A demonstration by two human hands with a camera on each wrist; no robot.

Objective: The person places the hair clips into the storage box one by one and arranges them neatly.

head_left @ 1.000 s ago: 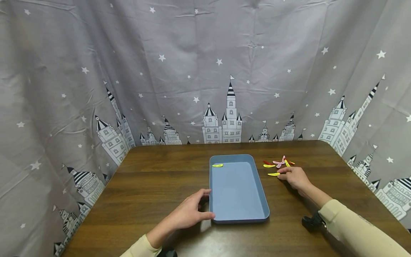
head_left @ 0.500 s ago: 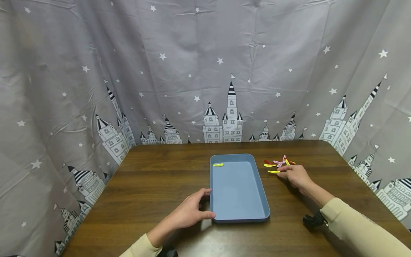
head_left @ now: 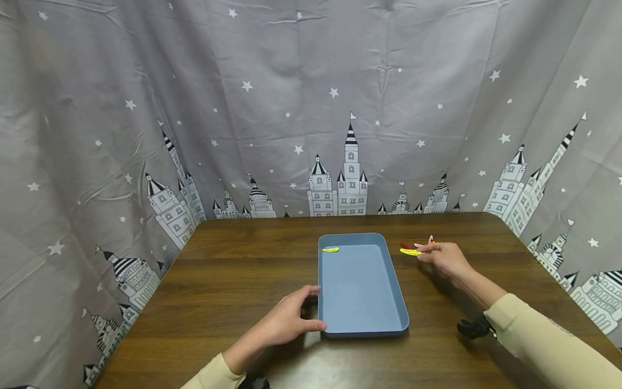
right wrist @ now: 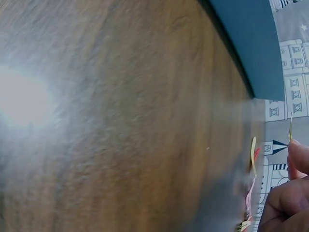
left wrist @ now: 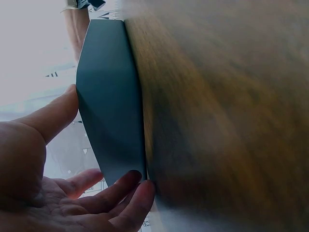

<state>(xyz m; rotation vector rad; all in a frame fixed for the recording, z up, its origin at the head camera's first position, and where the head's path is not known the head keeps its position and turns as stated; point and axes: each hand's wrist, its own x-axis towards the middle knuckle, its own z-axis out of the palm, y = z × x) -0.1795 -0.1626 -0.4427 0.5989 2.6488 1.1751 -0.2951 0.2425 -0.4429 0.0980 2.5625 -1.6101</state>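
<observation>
The blue-grey rectangular tray (head_left: 359, 286) lies on the wooden table, with one yellow snap hair clip (head_left: 330, 249) inside at its far left. My left hand (head_left: 284, 321) rests thumb and fingertips against the tray's left side, the thumb by the near corner; the fingers are spread and loosely bent. To the right of the tray, my right hand (head_left: 446, 260) pinches a yellow hair clip (right wrist: 290, 128) between thumb and fingers, raised above the table in the right wrist view. Another yellow clip (right wrist: 253, 152) lies beneath it, beside a red clip (head_left: 405, 246) and pink clips (head_left: 430, 239), partly hidden by the hand.
Brown wooden table (head_left: 243, 270) surrounds the tray. A grey curtain (head_left: 272, 108) printed with castles and stars hangs behind the table's far edge. A black wrist strap device (head_left: 473, 327) sits under the right sleeve.
My right hand has moved slightly away from me, carrying the pinched yellow clip up and over the other clips. The left hand and tray stay in place.
</observation>
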